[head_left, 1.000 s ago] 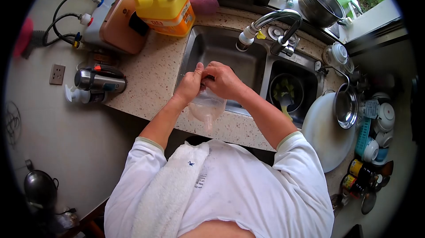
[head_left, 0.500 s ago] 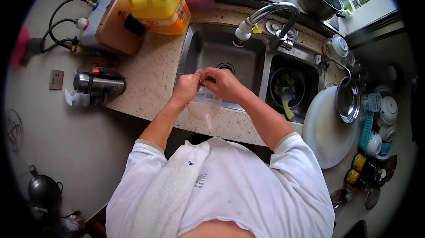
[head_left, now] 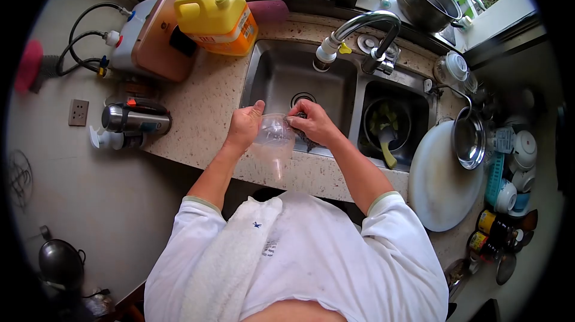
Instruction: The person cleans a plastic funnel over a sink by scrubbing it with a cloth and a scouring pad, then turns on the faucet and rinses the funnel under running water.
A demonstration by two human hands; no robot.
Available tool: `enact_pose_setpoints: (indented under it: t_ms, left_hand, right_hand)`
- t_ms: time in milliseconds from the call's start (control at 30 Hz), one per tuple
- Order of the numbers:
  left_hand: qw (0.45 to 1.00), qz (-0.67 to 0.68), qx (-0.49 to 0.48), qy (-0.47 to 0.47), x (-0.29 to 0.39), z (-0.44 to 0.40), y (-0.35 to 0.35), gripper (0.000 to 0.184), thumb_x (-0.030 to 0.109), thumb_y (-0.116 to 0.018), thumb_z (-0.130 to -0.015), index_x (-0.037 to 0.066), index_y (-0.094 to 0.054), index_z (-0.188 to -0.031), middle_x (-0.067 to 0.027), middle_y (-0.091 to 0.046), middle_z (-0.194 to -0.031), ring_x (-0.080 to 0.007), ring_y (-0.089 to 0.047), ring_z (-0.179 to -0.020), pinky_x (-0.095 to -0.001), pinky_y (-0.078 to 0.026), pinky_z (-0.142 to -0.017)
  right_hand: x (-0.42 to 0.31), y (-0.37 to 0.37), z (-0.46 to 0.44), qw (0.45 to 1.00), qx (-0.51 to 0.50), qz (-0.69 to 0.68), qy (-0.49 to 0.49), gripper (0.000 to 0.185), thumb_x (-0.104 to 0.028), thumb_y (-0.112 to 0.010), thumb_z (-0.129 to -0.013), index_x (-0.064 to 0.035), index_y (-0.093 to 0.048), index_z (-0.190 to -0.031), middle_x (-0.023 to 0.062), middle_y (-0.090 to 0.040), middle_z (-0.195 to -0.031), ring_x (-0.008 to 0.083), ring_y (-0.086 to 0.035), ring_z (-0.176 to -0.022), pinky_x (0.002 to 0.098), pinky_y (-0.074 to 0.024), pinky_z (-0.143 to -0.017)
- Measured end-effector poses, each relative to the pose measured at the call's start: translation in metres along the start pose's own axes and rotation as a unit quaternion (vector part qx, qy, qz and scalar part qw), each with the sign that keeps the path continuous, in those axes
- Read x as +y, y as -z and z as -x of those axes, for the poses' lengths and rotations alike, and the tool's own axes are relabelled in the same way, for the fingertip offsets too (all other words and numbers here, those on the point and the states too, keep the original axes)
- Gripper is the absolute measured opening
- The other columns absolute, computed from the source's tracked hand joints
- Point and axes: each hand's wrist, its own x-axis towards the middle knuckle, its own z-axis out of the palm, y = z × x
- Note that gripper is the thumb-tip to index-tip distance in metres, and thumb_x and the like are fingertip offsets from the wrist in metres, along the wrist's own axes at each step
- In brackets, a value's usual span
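Note:
Over the front edge of the sink, a clear plastic bag (head_left: 274,136) hangs between my hands. My left hand (head_left: 244,125) is closed on its left side, thumb pointing up. The fingers of my right hand (head_left: 314,122) pinch the bag's right side at the top. A dark, thin clump (head_left: 306,137) hangs beneath my right hand at the basin's front rim; what it is I cannot make out. Behind my hands lies the large steel basin (head_left: 284,73) with its drain showing.
The chrome faucet (head_left: 368,20) arches over the sink. In the small basin sits a pot of greens (head_left: 383,115) with a green-handled utensil. A round white board (head_left: 443,184) stands at the right. A yellow jug (head_left: 218,23) and a steel flask (head_left: 135,117) are at the left.
My hands have moved apart, and the bag's top is now spread between them. The dark clump now shows below my right hand. The view has shifted slightly.

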Motion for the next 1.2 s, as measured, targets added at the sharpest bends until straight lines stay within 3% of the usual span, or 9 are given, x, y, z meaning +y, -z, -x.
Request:
enact_pose_setpoints:
  t_ms: [133, 267, 400, 533, 700, 867, 967, 1133, 1200]
  left_hand:
    - [1.000, -0.008, -0.008, -0.004, -0.023, -0.003, 0.001, 0.059, 0.051, -0.049, -0.094, 0.004, -0.051, -0.059, 0.0025, -0.044, -0.055, -0.0077, -0.037, -0.054, -0.0264, -0.032, -0.049]
    - [0.991, -0.080, -0.015, -0.103, -0.027, -0.014, -0.015, 0.061, 0.052, -0.046, -0.095, -0.001, -0.053, -0.064, 0.0007, -0.045, -0.055, -0.0084, -0.039, -0.054, -0.0277, -0.033, -0.048]
    - [0.994, -0.097, 0.021, -0.053, -0.008, -0.009, -0.010, 0.063, 0.052, -0.044, -0.096, -0.002, -0.053, -0.065, -0.0002, -0.047, -0.055, -0.0092, -0.040, -0.054, -0.0282, -0.034, -0.048]
    - [1.000, 0.027, -0.001, -0.001, -0.019, -0.007, 0.009, 0.063, 0.051, -0.046, -0.095, -0.002, -0.053, -0.064, -0.0006, -0.048, -0.056, -0.0094, -0.040, -0.056, -0.0285, -0.036, -0.050]
    - [0.989, -0.044, 0.029, -0.137, -0.023, -0.004, -0.028, 0.059, 0.048, -0.047, -0.096, 0.000, -0.052, -0.062, 0.0023, -0.046, -0.056, -0.0071, -0.040, -0.056, -0.0256, -0.035, -0.051]
    - [0.996, 0.071, 0.028, -0.044, 0.001, -0.005, -0.001, 0.057, 0.048, -0.044, -0.097, 0.009, -0.045, -0.057, 0.0017, -0.044, -0.051, -0.0074, -0.038, -0.049, -0.0251, -0.032, -0.046]
    - [0.968, 0.244, 0.059, -0.024, 0.002, 0.000, 0.002, 0.055, 0.050, -0.042, -0.097, 0.012, -0.041, -0.056, 0.0021, -0.041, -0.051, -0.0097, -0.039, -0.045, -0.0253, -0.031, -0.044]
    - [0.997, 0.061, 0.028, -0.048, -0.023, -0.007, -0.011, 0.055, 0.048, -0.045, -0.097, 0.010, -0.045, -0.058, 0.0046, -0.041, -0.055, -0.0068, -0.036, -0.050, -0.0255, -0.031, -0.046]
    - [0.998, 0.008, 0.030, -0.061, -0.007, -0.009, -0.017, 0.054, 0.048, -0.047, -0.096, 0.009, -0.047, -0.059, 0.0057, -0.040, -0.056, -0.0060, -0.035, -0.053, -0.0256, -0.031, -0.047]
  right_hand:
    - [-0.010, 0.002, -0.008, 0.999, 0.015, 0.027, 0.009, 0.016, -0.010, -0.067, -0.078, -0.0009, -0.058, -0.087, 0.0058, -0.060, -0.079, 0.0131, -0.059, -0.075, 0.0303, -0.0480, -0.068]
    - [-0.049, -0.020, -0.023, 0.950, -0.021, 0.297, 0.095, 0.019, -0.012, -0.066, -0.075, 0.0000, -0.058, -0.087, 0.0158, -0.063, -0.079, 0.0280, -0.062, -0.074, 0.0372, -0.0481, -0.068]
    - [-0.035, -0.001, -0.019, 0.991, -0.025, 0.130, 0.033, 0.023, -0.013, -0.066, -0.075, 0.0004, -0.058, -0.092, 0.0154, -0.063, -0.083, 0.0290, -0.062, -0.079, 0.0366, -0.0490, -0.072]
    - [0.011, 0.002, 0.000, 0.990, 0.004, -0.137, -0.017, 0.018, -0.012, -0.065, -0.079, -0.0009, -0.059, -0.091, 0.0066, -0.061, -0.086, 0.0131, -0.056, -0.081, 0.0286, -0.0472, -0.071]
    - [-0.057, -0.009, -0.017, 0.952, -0.088, 0.283, 0.080, 0.017, -0.009, -0.065, -0.079, 0.0001, -0.057, -0.090, 0.0109, -0.064, -0.082, 0.0161, -0.061, -0.078, 0.0319, -0.0482, -0.073]
    - [-0.019, 0.012, -0.008, 0.998, -0.041, -0.043, 0.005, 0.019, -0.011, -0.066, -0.079, 0.0004, -0.056, -0.091, 0.0060, -0.061, -0.081, 0.0110, -0.057, -0.078, 0.0286, -0.0470, -0.072]
    - [0.017, -0.001, 0.001, 0.950, 0.043, -0.307, -0.029, 0.015, -0.010, -0.065, -0.079, 0.0002, -0.057, -0.087, 0.0045, -0.060, -0.082, 0.0070, -0.056, -0.079, 0.0287, -0.0474, -0.071]
    - [-0.062, -0.008, -0.025, 0.969, -0.039, 0.236, 0.063, 0.021, -0.010, -0.064, -0.077, 0.0028, -0.058, -0.092, 0.0133, -0.064, -0.081, 0.0296, -0.063, -0.078, 0.0346, -0.0498, -0.073]
    - [-0.067, -0.021, -0.034, 0.943, -0.049, 0.318, 0.089, 0.019, -0.011, -0.064, -0.078, 0.0016, -0.057, -0.091, 0.0110, -0.064, -0.079, 0.0223, -0.063, -0.077, 0.0330, -0.0491, -0.072]
